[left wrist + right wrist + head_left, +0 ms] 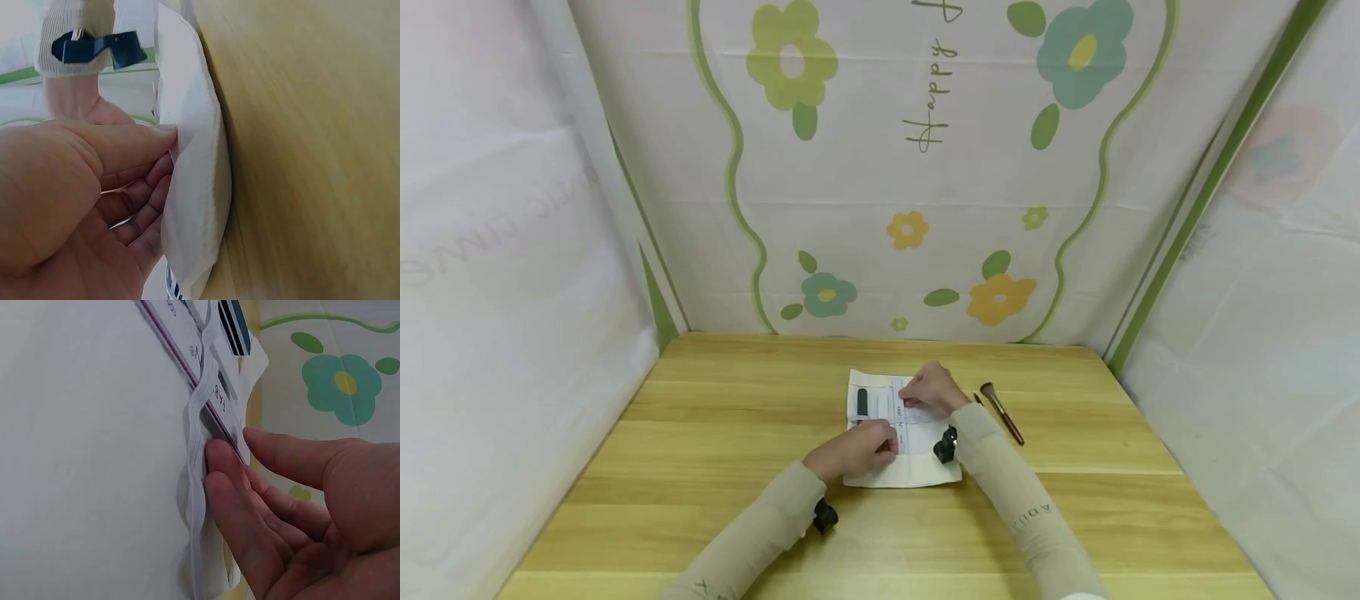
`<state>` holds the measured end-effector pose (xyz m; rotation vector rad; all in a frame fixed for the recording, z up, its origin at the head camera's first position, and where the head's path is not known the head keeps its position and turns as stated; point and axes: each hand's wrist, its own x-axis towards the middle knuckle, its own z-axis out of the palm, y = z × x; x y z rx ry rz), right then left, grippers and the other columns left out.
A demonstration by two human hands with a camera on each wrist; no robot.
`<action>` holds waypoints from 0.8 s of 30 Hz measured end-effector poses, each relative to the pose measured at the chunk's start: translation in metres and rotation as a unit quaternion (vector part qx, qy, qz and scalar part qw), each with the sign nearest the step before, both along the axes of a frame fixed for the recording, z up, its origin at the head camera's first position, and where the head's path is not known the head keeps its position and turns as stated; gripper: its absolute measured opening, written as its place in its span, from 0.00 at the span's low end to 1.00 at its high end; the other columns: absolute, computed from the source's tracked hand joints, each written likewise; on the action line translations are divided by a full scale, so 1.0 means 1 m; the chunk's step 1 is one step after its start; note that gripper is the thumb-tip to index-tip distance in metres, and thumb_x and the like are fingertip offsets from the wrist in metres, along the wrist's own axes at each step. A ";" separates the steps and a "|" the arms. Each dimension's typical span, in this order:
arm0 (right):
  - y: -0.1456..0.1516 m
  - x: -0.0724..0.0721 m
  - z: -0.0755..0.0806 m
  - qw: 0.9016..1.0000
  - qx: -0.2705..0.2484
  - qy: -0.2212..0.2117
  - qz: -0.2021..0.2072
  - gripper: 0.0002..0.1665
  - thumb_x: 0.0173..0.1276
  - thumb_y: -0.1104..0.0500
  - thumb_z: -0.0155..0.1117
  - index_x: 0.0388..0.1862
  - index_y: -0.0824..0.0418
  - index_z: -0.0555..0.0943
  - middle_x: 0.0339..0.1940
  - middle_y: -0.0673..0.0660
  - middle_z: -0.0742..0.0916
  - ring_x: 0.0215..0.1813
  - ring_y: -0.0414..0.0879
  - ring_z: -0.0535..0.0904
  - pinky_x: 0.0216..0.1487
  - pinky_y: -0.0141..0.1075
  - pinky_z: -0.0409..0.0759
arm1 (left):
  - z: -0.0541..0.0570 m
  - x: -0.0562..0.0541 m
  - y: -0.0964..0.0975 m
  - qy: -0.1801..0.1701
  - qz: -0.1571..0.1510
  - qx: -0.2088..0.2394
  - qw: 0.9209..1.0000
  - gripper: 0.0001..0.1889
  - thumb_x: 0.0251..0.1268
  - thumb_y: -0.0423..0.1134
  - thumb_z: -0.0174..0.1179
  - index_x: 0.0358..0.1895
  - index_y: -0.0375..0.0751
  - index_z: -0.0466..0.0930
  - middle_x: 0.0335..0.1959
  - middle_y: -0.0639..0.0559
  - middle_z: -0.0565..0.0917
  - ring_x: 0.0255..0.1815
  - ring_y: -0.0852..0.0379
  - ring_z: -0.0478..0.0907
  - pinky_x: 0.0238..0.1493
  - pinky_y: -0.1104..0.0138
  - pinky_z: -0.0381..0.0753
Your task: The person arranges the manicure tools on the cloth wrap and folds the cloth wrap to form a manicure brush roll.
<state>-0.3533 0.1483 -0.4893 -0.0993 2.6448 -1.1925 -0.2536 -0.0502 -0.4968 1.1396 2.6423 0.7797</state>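
Note:
A white cloth roll (917,472) lies unfolded on the table, with a white elastic band (195,462) running across its middle. My right hand (934,388) is over its far part. Its thumb and fingers pinch the end of a white nail file (220,415) with a purple line along its edge, which passes under the elastic. My left hand (856,448) rests on the near left part of the roll. In the left wrist view its thumb pinches the cloth (194,162), fingers curled, their tips partly hidden behind the fabric.
A dark striped file (862,402) sits in the roll's left part. To the right lie a makeup brush (1003,415) with a reddish handle and a thin dark stick (977,398), partly hidden by my right wrist. Printed cloth walls (850,183) enclose the wooden table (737,417).

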 end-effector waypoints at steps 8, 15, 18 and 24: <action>-0.001 -0.008 -0.003 0.999 -0.037 -0.016 -0.023 0.05 0.66 0.64 0.75 0.34 0.66 0.92 0.25 0.58 0.92 0.24 0.41 0.86 0.28 0.29 0.82 | 0.000 0.000 0.002 -0.007 -0.002 0.005 1.000 0.09 0.75 0.29 0.60 0.34 0.40 0.83 0.30 0.56 0.80 0.34 0.65 0.71 0.42 0.72 0.75; 0.003 0.003 0.003 0.996 -0.068 -0.053 0.007 0.05 0.68 0.67 0.73 0.37 0.70 0.91 0.27 0.60 0.92 0.27 0.43 0.88 0.32 0.34 0.87 | -0.002 -0.001 0.001 -0.007 -0.003 0.008 1.000 0.09 0.75 0.29 0.60 0.34 0.41 0.83 0.31 0.56 0.81 0.34 0.66 0.70 0.42 0.72 0.75; 0.004 0.005 0.006 0.995 -0.072 -0.070 0.020 0.05 0.69 0.67 0.72 0.37 0.70 0.91 0.29 0.60 0.93 0.28 0.42 0.88 0.35 0.34 0.88 | -0.002 -0.001 0.000 -0.006 -0.003 0.009 1.000 0.08 0.75 0.29 0.60 0.34 0.41 0.83 0.31 0.56 0.81 0.34 0.67 0.71 0.42 0.72 0.75; 0.001 0.004 0.006 0.997 -0.046 -0.055 0.007 0.05 0.67 0.65 0.75 0.35 0.68 0.92 0.28 0.60 0.93 0.27 0.43 0.88 0.31 0.32 0.86 | 0.000 0.000 0.000 -0.013 0.000 0.006 1.000 0.08 0.76 0.29 0.60 0.35 0.40 0.84 0.32 0.55 0.82 0.34 0.66 0.71 0.43 0.72 0.76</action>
